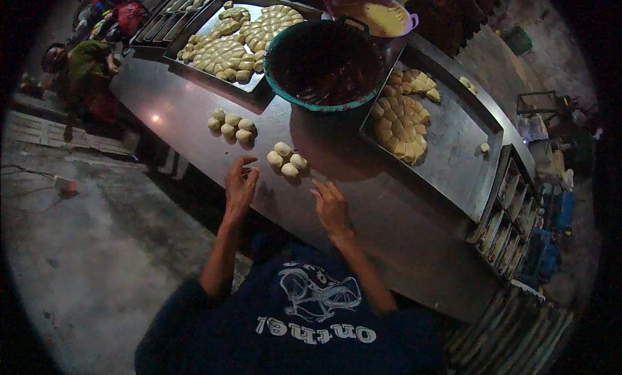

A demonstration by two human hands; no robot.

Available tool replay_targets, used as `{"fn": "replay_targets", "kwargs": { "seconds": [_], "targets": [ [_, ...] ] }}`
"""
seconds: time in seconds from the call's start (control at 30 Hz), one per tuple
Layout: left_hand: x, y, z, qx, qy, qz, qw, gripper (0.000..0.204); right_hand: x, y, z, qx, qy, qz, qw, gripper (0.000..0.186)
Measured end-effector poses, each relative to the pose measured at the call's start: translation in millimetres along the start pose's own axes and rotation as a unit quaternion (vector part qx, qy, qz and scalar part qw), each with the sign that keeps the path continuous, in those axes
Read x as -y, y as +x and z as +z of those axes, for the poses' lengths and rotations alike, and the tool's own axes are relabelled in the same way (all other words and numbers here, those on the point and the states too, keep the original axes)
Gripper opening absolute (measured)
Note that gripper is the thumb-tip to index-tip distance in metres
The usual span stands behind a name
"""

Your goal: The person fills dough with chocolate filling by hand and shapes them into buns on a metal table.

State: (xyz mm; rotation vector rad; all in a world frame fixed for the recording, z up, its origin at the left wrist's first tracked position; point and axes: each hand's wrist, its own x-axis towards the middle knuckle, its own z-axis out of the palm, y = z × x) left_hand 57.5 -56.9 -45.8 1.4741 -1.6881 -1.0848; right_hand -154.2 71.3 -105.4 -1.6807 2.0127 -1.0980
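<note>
Down from the head camera, I see both my hands hovering over a long steel table (pixel 194 116), empty and apart. My left hand (pixel 240 188) has its fingers spread and slightly curled, palm down; my right hand (pixel 331 205) is loosely spread too, fingers pointing away from me; neither pinches or holds anything. Just beyond the fingertips lies a cluster of four dough balls (pixel 286 160), touching one another, and farther to the left sits a second cluster (pixel 230 125), probably parked in small groups so they stay within easy reach. Beyond them stands a big teal tub (pixel 324 64) with a dark inside, and behind it a purple bowl (pixel 376 15) holding something yellow. On the right, a metal tray (pixel 453 142) carries dough pieces packed in a round patch at its far left end, the rest bare; on the far left, another tray (pixel 194 25) is packed tight with pieces, likely to use the room well. A person (pixel 84 70) crouches at the far left end.
</note>
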Motion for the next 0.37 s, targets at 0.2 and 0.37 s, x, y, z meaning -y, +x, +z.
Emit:
{"fn": "replay_targets", "kwargs": {
  "seconds": [0.2, 0.37],
  "targets": [
    [4.3, 42.3, -7.9, 0.14, 0.102, 0.15, 0.973, 0.048, 48.0, 74.7, 4.8, 0.117, -0.113, 0.048, 0.986, 0.065],
    [3.7, 82.1, 3.4, 0.316, 0.34, 0.357, 0.811, 0.076, 45.8, 72.1, 46.4, 0.195, -0.189, 0.103, 0.957, 0.09]
  ]
}}
